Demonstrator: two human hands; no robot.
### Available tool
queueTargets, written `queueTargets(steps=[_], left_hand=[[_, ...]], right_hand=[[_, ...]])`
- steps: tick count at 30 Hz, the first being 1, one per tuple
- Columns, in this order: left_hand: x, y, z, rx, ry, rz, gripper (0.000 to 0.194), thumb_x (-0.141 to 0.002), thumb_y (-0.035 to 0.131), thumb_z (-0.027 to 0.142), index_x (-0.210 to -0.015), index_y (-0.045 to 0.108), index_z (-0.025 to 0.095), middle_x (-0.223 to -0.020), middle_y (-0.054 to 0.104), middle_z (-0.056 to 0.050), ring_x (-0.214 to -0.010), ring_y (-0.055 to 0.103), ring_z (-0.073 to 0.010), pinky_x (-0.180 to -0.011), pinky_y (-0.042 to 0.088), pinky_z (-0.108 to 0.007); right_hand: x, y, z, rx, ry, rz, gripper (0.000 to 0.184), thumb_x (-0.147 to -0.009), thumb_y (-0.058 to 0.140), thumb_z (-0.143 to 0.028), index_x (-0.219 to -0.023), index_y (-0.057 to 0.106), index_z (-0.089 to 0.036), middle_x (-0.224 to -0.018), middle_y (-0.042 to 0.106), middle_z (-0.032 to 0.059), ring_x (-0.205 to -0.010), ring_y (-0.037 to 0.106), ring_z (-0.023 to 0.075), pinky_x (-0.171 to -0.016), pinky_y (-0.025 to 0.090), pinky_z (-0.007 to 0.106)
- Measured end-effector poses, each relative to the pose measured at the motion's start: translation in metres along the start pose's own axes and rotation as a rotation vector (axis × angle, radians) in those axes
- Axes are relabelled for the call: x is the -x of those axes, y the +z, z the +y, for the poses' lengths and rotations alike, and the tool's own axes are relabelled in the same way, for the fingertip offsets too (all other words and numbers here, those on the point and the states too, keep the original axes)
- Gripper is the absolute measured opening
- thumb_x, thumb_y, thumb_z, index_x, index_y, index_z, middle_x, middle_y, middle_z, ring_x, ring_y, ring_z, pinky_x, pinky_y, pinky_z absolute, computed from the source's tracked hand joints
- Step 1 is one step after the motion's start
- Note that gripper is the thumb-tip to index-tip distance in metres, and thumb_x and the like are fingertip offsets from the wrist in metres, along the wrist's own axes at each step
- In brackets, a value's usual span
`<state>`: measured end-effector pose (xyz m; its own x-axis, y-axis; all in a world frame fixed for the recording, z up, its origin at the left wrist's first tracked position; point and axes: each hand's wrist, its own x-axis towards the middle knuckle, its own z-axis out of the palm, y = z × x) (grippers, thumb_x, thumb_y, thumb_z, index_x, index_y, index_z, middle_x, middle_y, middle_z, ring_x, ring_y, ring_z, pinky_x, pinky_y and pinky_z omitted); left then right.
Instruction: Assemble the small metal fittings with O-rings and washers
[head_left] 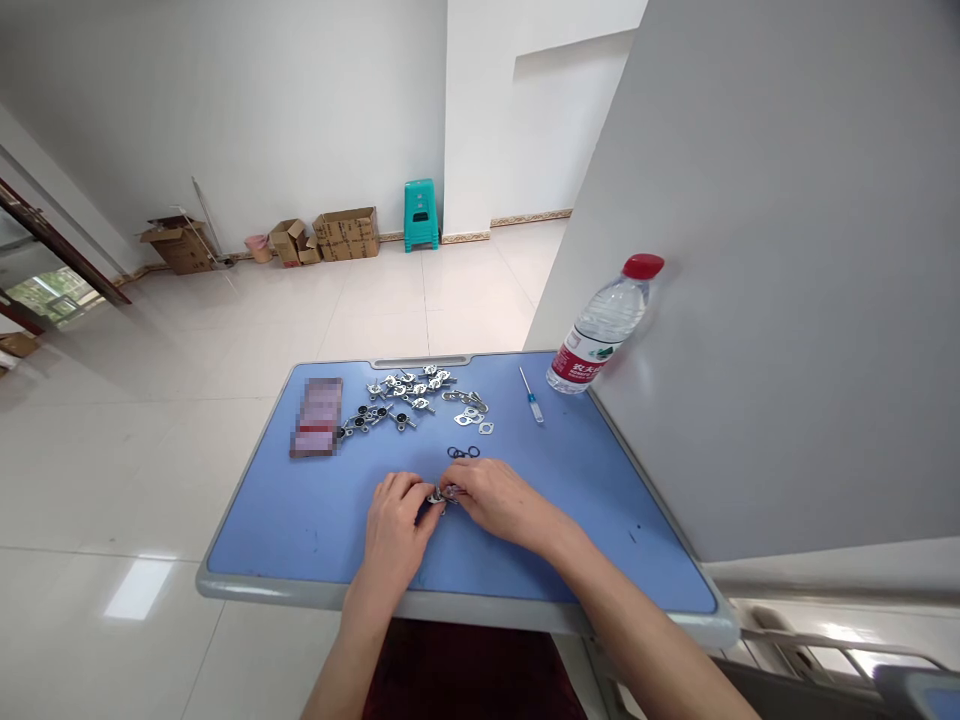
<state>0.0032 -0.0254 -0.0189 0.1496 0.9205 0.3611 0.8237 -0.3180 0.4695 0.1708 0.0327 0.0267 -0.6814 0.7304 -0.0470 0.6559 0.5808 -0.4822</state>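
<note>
Between my two hands, just above the blue tabletop (300, 520), is a small silvery metal fitting (437, 496), mostly covered by fingers. My left hand (399, 515) pinches it from the left with thumb and forefinger. From the right, the fingers of my right hand (487, 495) close on the same fitting. Right beyond my hands lie several black rubber rings (463, 453). Farther back are flat metal gaskets (471, 417) and a pile of similar metal fittings (412, 386). Several fittings with black round parts (375, 416) lie to the left of them.
A small screwdriver (533, 402) lies toward the right. By the grey wall panel (787, 300) stands a water bottle (604, 325) with a red cap. A blurred flat pinkish item (317, 415) lies at left. Cardboard boxes (346, 233) and teal stools (421, 215) stand along the far wall.
</note>
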Motion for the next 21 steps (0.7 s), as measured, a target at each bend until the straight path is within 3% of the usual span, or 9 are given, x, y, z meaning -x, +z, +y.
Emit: queueTargets(steps=[9, 18, 21], left_hand=[[0.0004, 0.0, -0.0003, 0.015, -0.008, -0.001, 0.006, -0.091, 0.059, 0.021, -0.094, 0.064, 0.02, -0.092, 0.063, -0.004, -0.085, 0.056, -0.0203, -0.076, 0.047, -0.035], [-0.0005, -0.0005, 0.0006, -0.003, 0.004, 0.002, 0.005, -0.089, 0.061, 0.02, -0.093, 0.064, 0.02, -0.091, 0.063, -0.004, -0.084, 0.056, -0.0204, -0.075, 0.047, -0.035], [-0.0007, -0.001, 0.0008, -0.005, 0.004, 0.004, 0.006, -0.089, 0.061, 0.02, -0.094, 0.065, 0.02, -0.091, 0.063, -0.004, -0.084, 0.056, -0.02, -0.075, 0.047, -0.035]], right_hand=[[0.0035, -0.0065, 0.0031, -0.014, 0.023, 0.069, 0.023, -0.088, 0.049, -0.003, -0.084, 0.066, -0.018, -0.083, 0.067, 0.0029, -0.067, 0.055, 0.0132, -0.058, 0.029, 0.024], [0.0013, 0.0004, -0.0005, 0.04, -0.012, 0.028, 0.022, -0.085, 0.051, 0.001, -0.084, 0.064, -0.017, -0.087, 0.067, 0.0046, -0.067, 0.057, 0.0141, -0.057, 0.027, 0.026], [0.0027, -0.0017, 0.0003, -0.043, -0.006, 0.091, 0.017, -0.088, 0.051, -0.006, -0.083, 0.063, -0.018, -0.085, 0.065, 0.0036, -0.068, 0.055, 0.014, -0.06, 0.031, 0.026]])
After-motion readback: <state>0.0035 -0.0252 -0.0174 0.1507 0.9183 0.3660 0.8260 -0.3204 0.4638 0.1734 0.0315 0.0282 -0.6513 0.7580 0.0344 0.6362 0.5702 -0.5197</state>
